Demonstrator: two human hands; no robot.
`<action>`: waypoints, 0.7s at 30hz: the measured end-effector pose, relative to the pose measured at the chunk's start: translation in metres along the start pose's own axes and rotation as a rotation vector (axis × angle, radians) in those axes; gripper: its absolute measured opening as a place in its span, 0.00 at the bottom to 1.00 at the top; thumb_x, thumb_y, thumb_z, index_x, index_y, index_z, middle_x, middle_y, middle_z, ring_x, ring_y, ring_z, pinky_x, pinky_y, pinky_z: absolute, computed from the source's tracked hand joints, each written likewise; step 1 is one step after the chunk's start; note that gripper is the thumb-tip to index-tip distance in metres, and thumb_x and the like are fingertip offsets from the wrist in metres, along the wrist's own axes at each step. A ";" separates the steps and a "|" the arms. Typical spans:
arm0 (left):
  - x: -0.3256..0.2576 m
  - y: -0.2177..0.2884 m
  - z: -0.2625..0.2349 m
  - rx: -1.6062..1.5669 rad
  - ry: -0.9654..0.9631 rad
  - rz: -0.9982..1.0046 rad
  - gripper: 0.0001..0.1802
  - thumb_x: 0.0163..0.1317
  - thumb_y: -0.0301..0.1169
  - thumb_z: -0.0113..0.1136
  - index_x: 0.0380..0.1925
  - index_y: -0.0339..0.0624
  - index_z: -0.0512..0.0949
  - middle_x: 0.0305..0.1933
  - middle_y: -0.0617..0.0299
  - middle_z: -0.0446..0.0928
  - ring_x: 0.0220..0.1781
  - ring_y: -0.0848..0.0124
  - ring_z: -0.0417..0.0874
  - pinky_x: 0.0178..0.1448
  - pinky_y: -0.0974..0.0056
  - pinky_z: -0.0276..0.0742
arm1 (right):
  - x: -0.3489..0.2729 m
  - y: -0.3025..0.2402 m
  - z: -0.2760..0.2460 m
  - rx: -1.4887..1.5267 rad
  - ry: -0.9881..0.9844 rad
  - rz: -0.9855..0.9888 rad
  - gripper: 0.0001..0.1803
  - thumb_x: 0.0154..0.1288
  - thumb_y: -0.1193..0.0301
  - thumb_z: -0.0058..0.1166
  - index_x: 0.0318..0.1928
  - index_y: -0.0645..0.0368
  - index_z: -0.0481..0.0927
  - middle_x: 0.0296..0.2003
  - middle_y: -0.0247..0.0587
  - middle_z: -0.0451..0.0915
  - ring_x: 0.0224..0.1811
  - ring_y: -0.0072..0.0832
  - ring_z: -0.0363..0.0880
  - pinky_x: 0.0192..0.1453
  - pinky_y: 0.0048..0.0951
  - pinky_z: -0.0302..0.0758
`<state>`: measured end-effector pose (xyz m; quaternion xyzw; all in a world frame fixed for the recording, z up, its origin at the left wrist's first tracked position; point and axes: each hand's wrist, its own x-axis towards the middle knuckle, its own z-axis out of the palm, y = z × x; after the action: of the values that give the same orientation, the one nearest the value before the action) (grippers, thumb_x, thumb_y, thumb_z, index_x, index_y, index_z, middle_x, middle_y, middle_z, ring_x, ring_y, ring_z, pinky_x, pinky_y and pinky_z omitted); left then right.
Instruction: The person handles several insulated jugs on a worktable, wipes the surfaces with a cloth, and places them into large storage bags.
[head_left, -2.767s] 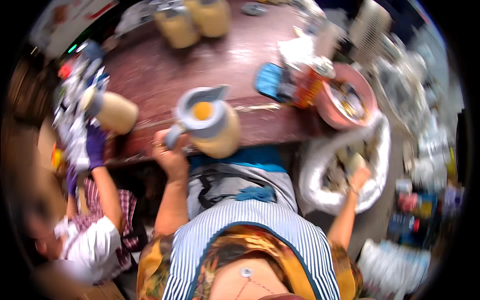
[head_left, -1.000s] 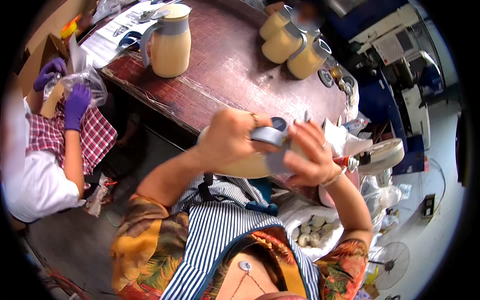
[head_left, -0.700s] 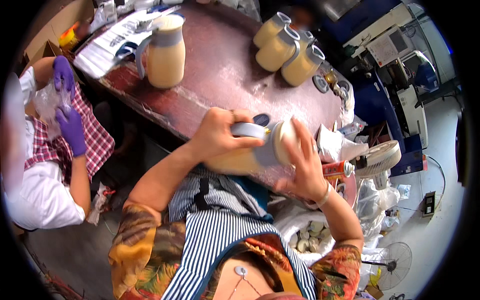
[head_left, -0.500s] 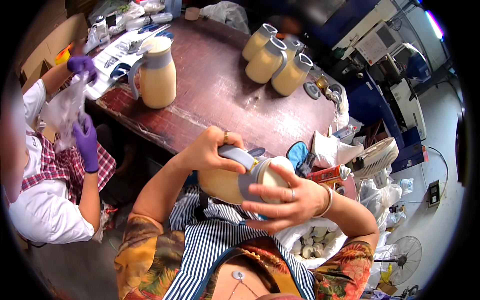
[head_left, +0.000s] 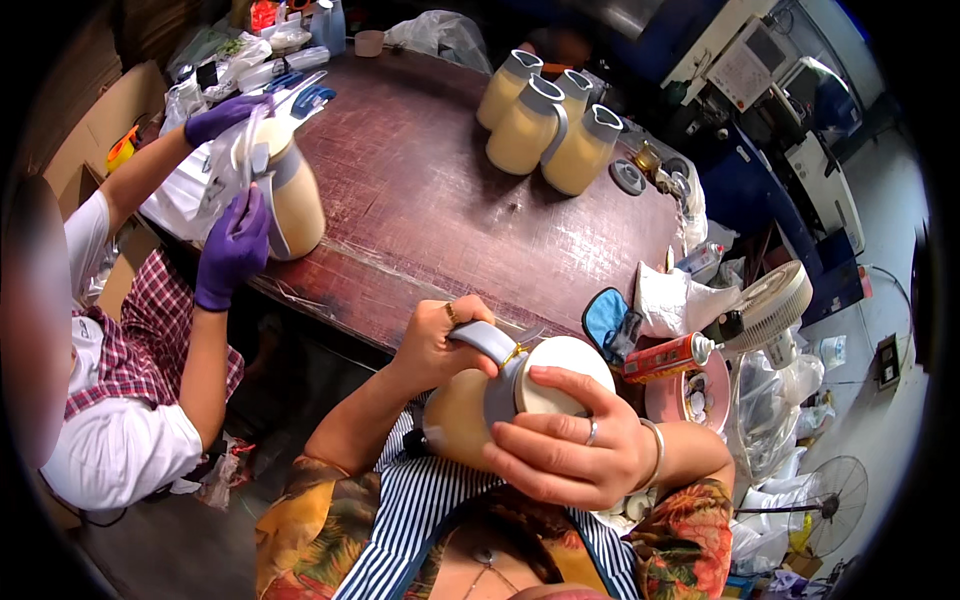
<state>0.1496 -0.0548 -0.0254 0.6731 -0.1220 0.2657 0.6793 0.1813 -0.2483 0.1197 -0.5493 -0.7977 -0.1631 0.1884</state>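
Note:
A cream-coloured jug point(head_left: 455, 405) with a grey neck lies tilted in front of my chest. My left hand point(head_left: 440, 345) is closed round its grey handle point(head_left: 485, 341). A thin yellow tie point(head_left: 512, 353) shows where the handle meets the neck. My right hand point(head_left: 575, 440) curls round the neck and the rim of the pale round lid point(head_left: 568, 368), gripping that end, with the fingers across the lid's near side. The jug's underside and my right thumb are hidden.
A person with purple gloves point(head_left: 235, 245) at the left works a clear bag point(head_left: 215, 195) over another jug point(head_left: 300, 205). Several lidless jugs point(head_left: 522, 130) stand at the table's far side beside a grey lid point(head_left: 628, 177). A red spray can point(head_left: 662, 357), pink basin point(head_left: 715, 385) and fan point(head_left: 775, 305) are at right.
The jug in my hands has turned so more of its lid faces up. The co-worker's gloved hands have moved from beside the table to the standing jug, bringing the clear bag onto it.

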 end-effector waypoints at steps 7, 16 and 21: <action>0.000 -0.004 -0.001 0.139 0.118 0.147 0.28 0.40 0.51 0.76 0.26 0.40 0.74 0.21 0.64 0.72 0.20 0.73 0.72 0.24 0.69 0.67 | -0.005 0.010 0.002 -0.068 -0.058 -0.093 0.17 0.54 0.71 0.54 0.45 0.58 0.83 0.43 0.37 0.78 0.43 0.24 0.80 0.57 0.51 0.79; 0.018 0.001 -0.024 0.082 -0.396 -0.045 0.24 0.41 0.43 0.80 0.28 0.40 0.78 0.22 0.60 0.77 0.22 0.72 0.78 0.27 0.68 0.70 | -0.036 0.037 0.012 0.145 -0.159 -0.211 0.18 0.62 0.67 0.52 0.53 0.43 0.79 0.55 0.32 0.76 0.60 0.26 0.73 0.67 0.58 0.65; 0.007 0.001 -0.006 0.105 -0.232 -0.132 0.20 0.44 0.39 0.79 0.27 0.42 0.77 0.22 0.60 0.78 0.22 0.71 0.78 0.28 0.68 0.72 | -0.044 0.060 0.013 0.227 -0.144 -0.060 0.14 0.70 0.59 0.47 0.49 0.51 0.78 0.52 0.52 0.77 0.55 0.46 0.77 0.57 0.53 0.72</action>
<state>0.1534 -0.0475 -0.0212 0.7404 -0.1411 0.1466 0.6406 0.2498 -0.2574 0.0900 -0.5105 -0.8386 -0.0377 0.1866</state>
